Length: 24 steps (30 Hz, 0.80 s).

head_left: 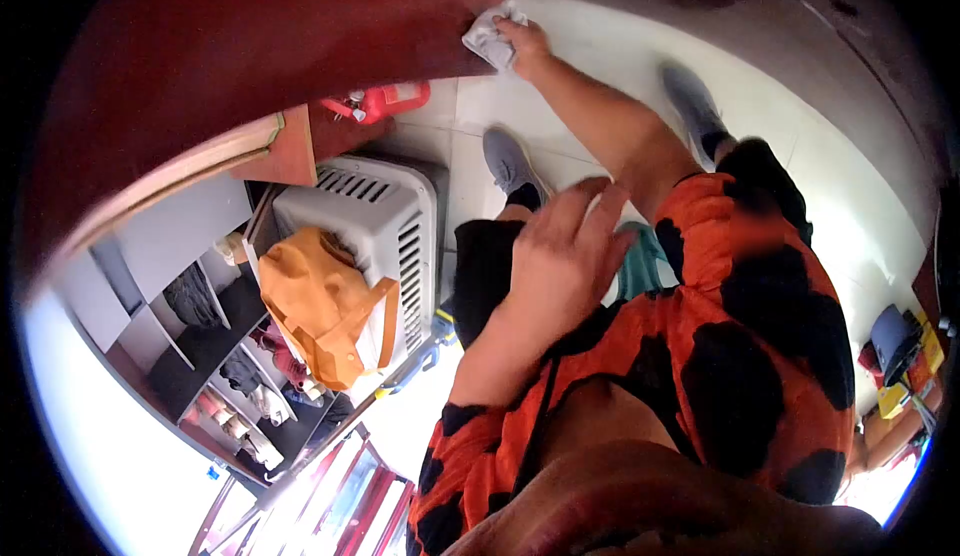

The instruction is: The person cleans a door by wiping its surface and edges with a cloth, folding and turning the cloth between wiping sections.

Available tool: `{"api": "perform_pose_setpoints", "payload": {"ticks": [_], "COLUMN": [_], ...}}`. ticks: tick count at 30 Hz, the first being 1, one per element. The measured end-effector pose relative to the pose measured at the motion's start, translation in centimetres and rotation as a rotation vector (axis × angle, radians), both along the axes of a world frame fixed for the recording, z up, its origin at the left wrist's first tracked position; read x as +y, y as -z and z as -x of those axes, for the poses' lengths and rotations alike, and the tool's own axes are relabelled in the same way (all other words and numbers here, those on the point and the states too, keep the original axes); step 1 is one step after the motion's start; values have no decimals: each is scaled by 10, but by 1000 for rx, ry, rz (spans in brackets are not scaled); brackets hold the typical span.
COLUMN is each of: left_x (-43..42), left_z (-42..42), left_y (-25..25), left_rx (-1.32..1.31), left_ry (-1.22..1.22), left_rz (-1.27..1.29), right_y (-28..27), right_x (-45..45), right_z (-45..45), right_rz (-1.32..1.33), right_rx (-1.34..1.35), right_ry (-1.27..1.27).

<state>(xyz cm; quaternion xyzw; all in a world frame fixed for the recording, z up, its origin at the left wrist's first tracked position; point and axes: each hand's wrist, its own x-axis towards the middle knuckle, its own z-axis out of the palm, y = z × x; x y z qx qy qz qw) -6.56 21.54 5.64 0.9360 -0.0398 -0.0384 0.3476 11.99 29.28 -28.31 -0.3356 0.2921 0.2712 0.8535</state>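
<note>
- Holds a white cloth [487, 42] with the right hand [531, 48], in the upper middle of the frame, with the fingers clamped on the right side of the cloth.
- Looks soft and crumpled, this cloth, gathered in a small bundle, with greyish shade in the folds and an uneven outline.
- Lies by the corner of the dark red surface [300, 26]; cannot tell surely whether pressed on it.
- Has the left hand [566, 256] in the middle of the frame, before the body, with fingers loosely stretched and a little bent, well apart from the right hand.
- Wears a patterned orange and black shirt [740, 326], and grey shoes [510, 161] on the pale floor [600, 41].
- Shows, left of the centre, a grey slotted crate [385, 226] with an orange bag [320, 296] against it, and a red fire extinguisher [388, 104] above.
</note>
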Motion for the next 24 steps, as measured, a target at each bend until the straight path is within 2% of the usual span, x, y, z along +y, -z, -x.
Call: {"api": "perform_pose_setpoints", "payload": {"ticks": [3, 4, 5, 7, 8, 10, 13, 15, 16, 17, 19, 21, 23, 24], "left_x": [13, 17, 22, 31, 34, 41, 47, 49, 50, 49, 47, 43, 39, 35], "left_z": [-6, -7, -6, -4, -3, -1, 3, 2, 2, 2, 2, 0, -4, -3], "left_y": [0, 3, 5, 6, 7, 10, 16, 18, 18, 18, 18, 18, 14, 12], "left_rx": [55, 94, 122, 191, 190, 240, 268, 284, 299, 311, 311, 300, 310, 290], "left_ry": [12, 6, 11, 6, 5, 27, 78, 76, 81, 87, 87, 93, 139, 152], "left_rz": [26, 28, 8, 7, 5, 2, 0, 22, 13, 9, 7, -3, -20, -30], "right_y": [4, 32, 31, 27, 10, 80, 136, 125, 58, 26, -19, -69, -139, -158], "right_x": [18, 32, 38, 46, 40, 55, 71, 71, 70, 69, 67, 65, 61, 67], "right_z": [-12, -15, -20, -23, -25, -40, -60, -74, -71, -63, -47, -20, 0, 6], "right_rz": [-116, -170, -176, 362, 406, 503, 817, 790, 905, 912, 771, 587, 770, 767], "right_rx": [-36, -94, -94, -129, -47, 4, 7, 94, 169, 170, -106, -450, -558, -605], "right_ry": [66, 92, 93, 87, 31, -13, -120, -199, -106, -110, 127, 207, 220, 254]}}
